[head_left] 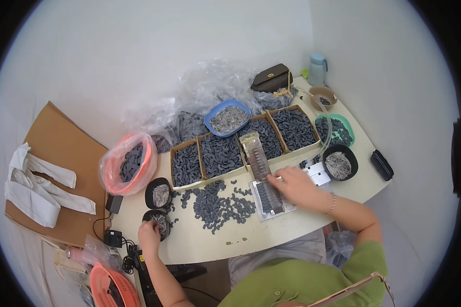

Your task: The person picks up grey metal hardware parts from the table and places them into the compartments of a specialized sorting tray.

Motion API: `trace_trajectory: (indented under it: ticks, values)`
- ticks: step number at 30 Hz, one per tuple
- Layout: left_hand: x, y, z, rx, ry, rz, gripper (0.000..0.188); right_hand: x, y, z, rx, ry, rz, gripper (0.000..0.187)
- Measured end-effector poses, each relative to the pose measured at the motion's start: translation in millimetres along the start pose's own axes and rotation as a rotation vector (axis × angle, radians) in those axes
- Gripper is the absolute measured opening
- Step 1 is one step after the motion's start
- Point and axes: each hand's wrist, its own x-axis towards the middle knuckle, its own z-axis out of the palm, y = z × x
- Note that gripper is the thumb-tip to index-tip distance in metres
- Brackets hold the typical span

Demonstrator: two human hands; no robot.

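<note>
My left hand (149,238) reaches into a black bowl (161,229) of thin metal pins at the table's left. Its fingers are drawn together among the pins; whatever they pinch is too small to make out. My right hand (298,189) is over a metal fixture (265,215), fingers bent and close together at its upper part. Small dark grey parts sit in rows in this fixture, partly under a clear strip. A long transparent slotted plate (256,153) rises from its far end toward the boxes. Whether the right fingertips hold anything is hidden.
Loose grey parts (212,207) are heaped left of the fixture. Behind stand cardboard boxes (205,179) full of them and a blue basket (208,121) of pins. A black pin bowl (352,174) and green tray (347,123) are at right, a pink basket (151,166) at left.
</note>
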Motion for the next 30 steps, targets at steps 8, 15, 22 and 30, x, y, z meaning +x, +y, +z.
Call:
trace_trajectory:
  ticks: [8, 15, 22, 30]
  values:
    - [8, -5, -1, -0.194, -0.053, -0.062, 0.011, -74, 76, -91, -0.197, -0.26, 0.728, 0.014]
    - [11, 1, -8, -0.246, -0.012, -0.123, 0.011, -89, 83, -87, -0.026, -0.234, 0.722, 0.01]
    - [5, -15, 3, -0.274, 0.05, -0.068, 0.008, -85, 76, -101, -0.125, -0.127, 0.709, 0.006]
    - [6, -9, -2, -0.135, -0.044, -0.06, 0.008, -44, 33, -54, 0.056, 0.097, 0.365, 0.009]
